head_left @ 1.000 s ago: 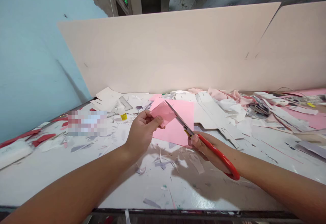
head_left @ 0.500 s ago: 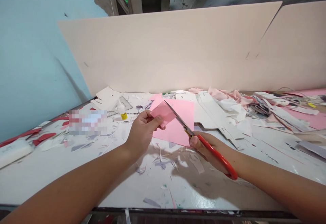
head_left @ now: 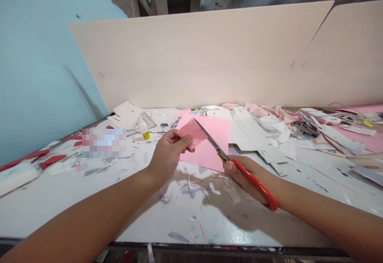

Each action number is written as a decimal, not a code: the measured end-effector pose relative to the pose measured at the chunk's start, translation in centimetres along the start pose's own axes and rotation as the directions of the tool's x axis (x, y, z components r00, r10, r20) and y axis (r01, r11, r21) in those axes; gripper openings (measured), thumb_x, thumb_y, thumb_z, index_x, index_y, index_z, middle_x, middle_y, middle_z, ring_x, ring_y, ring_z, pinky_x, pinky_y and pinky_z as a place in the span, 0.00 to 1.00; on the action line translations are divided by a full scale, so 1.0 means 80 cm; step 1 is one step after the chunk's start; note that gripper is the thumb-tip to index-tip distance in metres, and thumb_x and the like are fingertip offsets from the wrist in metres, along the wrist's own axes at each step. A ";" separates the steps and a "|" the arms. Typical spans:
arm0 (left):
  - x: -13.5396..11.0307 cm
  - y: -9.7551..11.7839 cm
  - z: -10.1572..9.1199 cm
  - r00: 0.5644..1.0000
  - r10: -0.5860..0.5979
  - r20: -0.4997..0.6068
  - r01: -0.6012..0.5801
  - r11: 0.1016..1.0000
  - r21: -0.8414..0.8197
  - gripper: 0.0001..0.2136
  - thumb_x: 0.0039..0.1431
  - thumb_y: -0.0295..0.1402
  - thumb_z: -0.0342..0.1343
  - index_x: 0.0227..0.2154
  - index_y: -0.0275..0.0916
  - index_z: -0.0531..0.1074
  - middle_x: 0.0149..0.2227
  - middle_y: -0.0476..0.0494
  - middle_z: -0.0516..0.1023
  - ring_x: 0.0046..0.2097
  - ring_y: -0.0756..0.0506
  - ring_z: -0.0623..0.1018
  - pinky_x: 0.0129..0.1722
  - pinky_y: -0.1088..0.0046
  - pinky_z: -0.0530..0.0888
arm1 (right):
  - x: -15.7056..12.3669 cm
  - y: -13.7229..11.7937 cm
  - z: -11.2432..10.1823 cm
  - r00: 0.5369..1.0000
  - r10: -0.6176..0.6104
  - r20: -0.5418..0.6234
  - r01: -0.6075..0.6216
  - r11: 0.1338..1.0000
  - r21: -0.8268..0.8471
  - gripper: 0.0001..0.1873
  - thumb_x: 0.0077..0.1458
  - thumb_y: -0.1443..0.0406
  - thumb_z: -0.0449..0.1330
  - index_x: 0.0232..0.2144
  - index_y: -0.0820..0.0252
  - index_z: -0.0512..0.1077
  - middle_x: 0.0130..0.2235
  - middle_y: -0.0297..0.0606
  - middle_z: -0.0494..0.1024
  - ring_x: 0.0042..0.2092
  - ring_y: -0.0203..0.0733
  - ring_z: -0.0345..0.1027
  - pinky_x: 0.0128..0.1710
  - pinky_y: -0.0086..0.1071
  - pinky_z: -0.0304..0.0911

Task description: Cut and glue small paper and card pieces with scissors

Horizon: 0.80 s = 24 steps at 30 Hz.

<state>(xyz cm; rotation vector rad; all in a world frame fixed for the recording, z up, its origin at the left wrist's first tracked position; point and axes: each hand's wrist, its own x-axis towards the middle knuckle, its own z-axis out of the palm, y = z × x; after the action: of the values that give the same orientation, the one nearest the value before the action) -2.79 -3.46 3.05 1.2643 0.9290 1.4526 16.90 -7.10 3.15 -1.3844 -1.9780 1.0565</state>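
Observation:
My left hand [head_left: 171, 151] pinches a small piece of pink paper [head_left: 193, 130] between thumb and fingers, above the table. My right hand [head_left: 245, 173] grips a pair of red-handled scissors [head_left: 253, 181], whose blades point up and to the left. The blades lie along the right edge of the pink piece; whether they are parted there I cannot tell. Beneath both hands a larger pink sheet [head_left: 206, 157] lies flat on the table, partly covered by the hands and the held piece.
Paper scraps [head_left: 191, 191] litter the white table [head_left: 143, 223]. A small bottle with a yellow label [head_left: 145, 135] stands at left. White card pieces [head_left: 248, 131] and crumpled pink paper [head_left: 267, 111] lie behind to the right. A pale board [head_left: 203, 59] rises along the back.
Very little differs. The scissors' handle loop has shifted slightly to the left, while the left hand and the pink piece stay in almost the same place.

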 end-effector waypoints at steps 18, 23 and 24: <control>-0.002 0.001 0.001 0.999 -0.047 0.012 0.047 0.998 -0.039 0.08 0.45 0.34 0.60 0.22 0.38 0.66 0.22 0.54 0.69 0.26 0.53 0.70 0.32 0.73 0.64 | 0.002 0.004 -0.001 0.992 0.102 0.077 -0.105 0.993 0.046 0.22 0.48 0.48 0.54 0.20 0.58 0.54 0.15 0.25 0.56 0.15 0.30 0.54 0.16 0.26 0.50; 0.000 0.000 0.001 0.998 -0.059 0.019 0.060 0.996 -0.061 0.08 0.45 0.33 0.59 0.22 0.38 0.66 0.21 0.54 0.69 0.26 0.53 0.70 0.31 0.74 0.64 | 0.003 0.011 -0.001 0.996 0.047 0.070 -0.051 0.997 0.055 0.19 0.50 0.52 0.55 0.20 0.58 0.55 0.16 0.26 0.57 0.16 0.30 0.55 0.16 0.26 0.51; 0.000 0.000 0.001 0.998 -0.059 0.017 0.060 0.996 -0.065 0.08 0.45 0.33 0.60 0.22 0.38 0.65 0.21 0.54 0.69 0.26 0.53 0.70 0.31 0.74 0.64 | 0.003 0.012 -0.001 0.996 0.041 0.075 -0.045 0.997 0.054 0.19 0.50 0.52 0.55 0.20 0.58 0.55 0.16 0.25 0.57 0.16 0.31 0.55 0.16 0.27 0.51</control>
<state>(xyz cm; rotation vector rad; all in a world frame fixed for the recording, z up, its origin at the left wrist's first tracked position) -2.72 -3.46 3.05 1.1887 0.8946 1.4134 17.42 -6.68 2.37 -1.3824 -1.9627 1.1895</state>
